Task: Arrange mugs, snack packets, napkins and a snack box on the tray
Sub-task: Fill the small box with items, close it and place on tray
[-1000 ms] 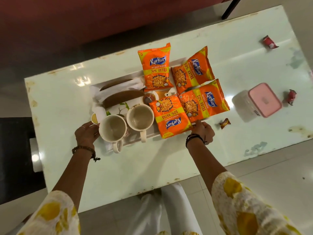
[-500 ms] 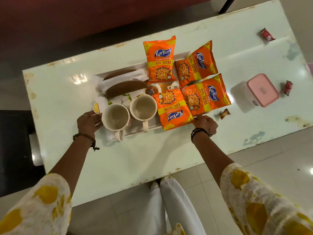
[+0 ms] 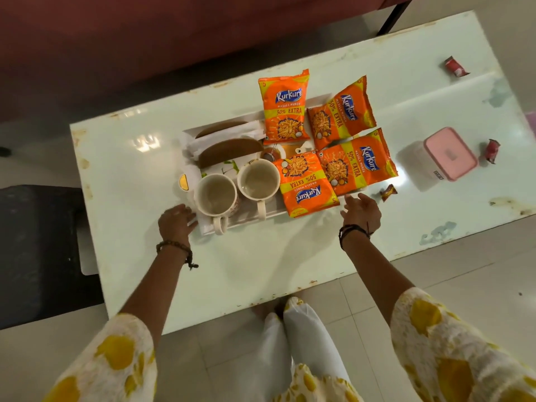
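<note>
Both grips seen spread open w/ nothing held: left hand (image 3: 177,223) just beside tray (image 3: 246,220) at 9 o'clock, right hand (image 3: 361,211) at 3, near snack packet (image 3: 307,184).

A pale, glossy surface (image 3: 121,158) with chipped, rust-flecked edges stands on a floor (image 3: 452,268) of light tiles with thin grout lines. Beyond it runs dark red upholstery (image 3: 145,39), possibly a sofa. At the left edge sits a dark block (image 3: 37,250), too dim to identify.
</note>
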The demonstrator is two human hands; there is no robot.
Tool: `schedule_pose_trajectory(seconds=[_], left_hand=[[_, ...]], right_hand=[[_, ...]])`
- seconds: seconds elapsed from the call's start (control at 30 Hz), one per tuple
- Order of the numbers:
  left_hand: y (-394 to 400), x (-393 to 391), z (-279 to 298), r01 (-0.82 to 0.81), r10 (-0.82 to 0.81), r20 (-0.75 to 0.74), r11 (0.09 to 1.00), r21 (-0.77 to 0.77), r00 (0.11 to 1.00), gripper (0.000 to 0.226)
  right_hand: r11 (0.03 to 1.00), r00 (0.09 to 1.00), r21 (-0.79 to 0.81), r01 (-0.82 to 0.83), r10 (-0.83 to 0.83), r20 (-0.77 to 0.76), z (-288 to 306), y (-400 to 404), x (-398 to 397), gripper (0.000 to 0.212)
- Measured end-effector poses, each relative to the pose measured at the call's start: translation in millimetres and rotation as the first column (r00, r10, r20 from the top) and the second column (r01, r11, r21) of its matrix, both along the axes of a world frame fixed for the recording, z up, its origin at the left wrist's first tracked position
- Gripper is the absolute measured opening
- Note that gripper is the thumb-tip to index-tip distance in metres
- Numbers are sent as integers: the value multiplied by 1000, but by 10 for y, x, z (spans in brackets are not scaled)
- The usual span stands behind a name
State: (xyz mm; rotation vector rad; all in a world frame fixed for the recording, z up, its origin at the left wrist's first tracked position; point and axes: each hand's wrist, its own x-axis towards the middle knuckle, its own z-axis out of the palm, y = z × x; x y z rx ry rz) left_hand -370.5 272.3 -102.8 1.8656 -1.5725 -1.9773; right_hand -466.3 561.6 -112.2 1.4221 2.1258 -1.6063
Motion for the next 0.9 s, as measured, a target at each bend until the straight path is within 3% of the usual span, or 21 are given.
schedule_pose_trajectory(seconds=[0.1,0.2,0.43,0.57,0.7,0.8,0.9], left_hand=[[358,261,36,-148,147,32,987,56,989,31],[992,437,95,-237,238,18,959,155,971,34],[2620,-21,416,154,-123,-124,948,278,985,10],[3123,-564,463,331,-267,-266,914,235,926,10],[3536,-1050,386,502,-447,-306,855,130,841,17],[3790,-1411,269,640,-632,-243,766,-57,736,25],[3950,-1784,120,723,-746,-179,666,-181,642,51]], right_hand=[[975,986,203,-94,119,-114,140,-79,151,31],[974,961,180,-139,176,-211,212,-99,334,24],[929,883,190,-317,362,-298,321,347,541,17],[884,849,224,-410,460,-262,330,861,276,19],[830,814,324,-454,535,-228,341,1446,-167,20],[730,769,408,-548,632,-96,308,1863,-592,33],[529,646,507,-681,760,74,253,2176,-1054,56]])
